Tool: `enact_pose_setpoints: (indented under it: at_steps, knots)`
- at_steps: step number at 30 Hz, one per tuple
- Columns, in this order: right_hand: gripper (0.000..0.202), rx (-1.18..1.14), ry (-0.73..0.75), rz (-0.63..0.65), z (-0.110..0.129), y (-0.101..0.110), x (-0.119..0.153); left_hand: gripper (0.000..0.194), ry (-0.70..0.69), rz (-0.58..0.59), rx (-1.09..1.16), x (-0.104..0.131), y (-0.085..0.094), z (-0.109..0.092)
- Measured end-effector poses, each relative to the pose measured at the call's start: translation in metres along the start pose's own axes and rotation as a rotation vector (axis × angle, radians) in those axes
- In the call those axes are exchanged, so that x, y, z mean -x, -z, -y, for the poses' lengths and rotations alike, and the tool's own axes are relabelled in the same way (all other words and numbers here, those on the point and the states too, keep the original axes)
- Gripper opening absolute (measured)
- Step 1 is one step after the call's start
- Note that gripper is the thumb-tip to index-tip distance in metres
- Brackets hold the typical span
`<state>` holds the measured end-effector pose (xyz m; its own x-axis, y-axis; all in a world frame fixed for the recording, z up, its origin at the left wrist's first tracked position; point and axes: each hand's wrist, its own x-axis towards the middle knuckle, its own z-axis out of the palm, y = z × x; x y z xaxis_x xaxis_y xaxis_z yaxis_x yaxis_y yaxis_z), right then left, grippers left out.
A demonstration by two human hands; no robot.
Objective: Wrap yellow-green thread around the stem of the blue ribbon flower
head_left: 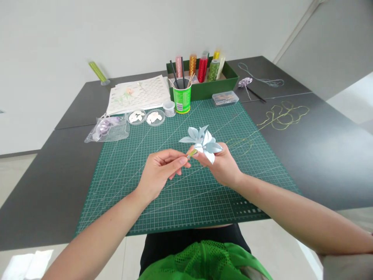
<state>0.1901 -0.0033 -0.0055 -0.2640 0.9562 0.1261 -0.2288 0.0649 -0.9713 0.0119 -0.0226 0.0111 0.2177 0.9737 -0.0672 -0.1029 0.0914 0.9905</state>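
A pale blue artificial flower spray (208, 147) with pointed petals is held over the green cutting mat (175, 194). Thumb and fingers of my left hand (160, 171) are closed in a pinch on the lower end of its short stem (192, 153), which is wrapped in yellow-green. Close behind the petals, my right hand (227, 165) is closed around the flower near the stem's top; the petals partly hide its fingers. Thin yellow-green thread (262, 127) trails from beside my right hand across the mat to a loose tangle on the table.
Behind the mat stand a green can (182, 102) of tools and a green box (210, 91) of thread spools. Two dishes of white pieces (155, 117), paper sheets (140, 93) and a bag with purple flowers (107, 129) lie left. A clear case (225, 98) sits right of the can.
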Motion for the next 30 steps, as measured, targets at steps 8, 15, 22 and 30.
enact_pose_setpoints:
  at_steps: [8, 15, 22, 30]
  knots:
    - [0.013, 0.328, 0.220, -0.053, 0.004, 0.003, 0.004, 0.015, -0.157, -0.194, -0.216, -0.001, 0.005, 0.001]
    - [0.013, 0.503, 0.339, 0.061, 0.010, 0.003, 0.007, 0.013, -0.212, -0.296, -0.517, -0.003, 0.011, -0.006]
    - [0.014, 0.497, 0.371, 0.198, 0.022, 0.006, 0.010, 0.013, -0.379, -0.268, -0.842, -0.006, 0.017, 0.001]
    - [0.011, 0.413, 0.395, 0.057, 0.037, 0.030, 0.001, 0.019, -0.586, -0.086, -1.248, -0.003, 0.015, 0.009]
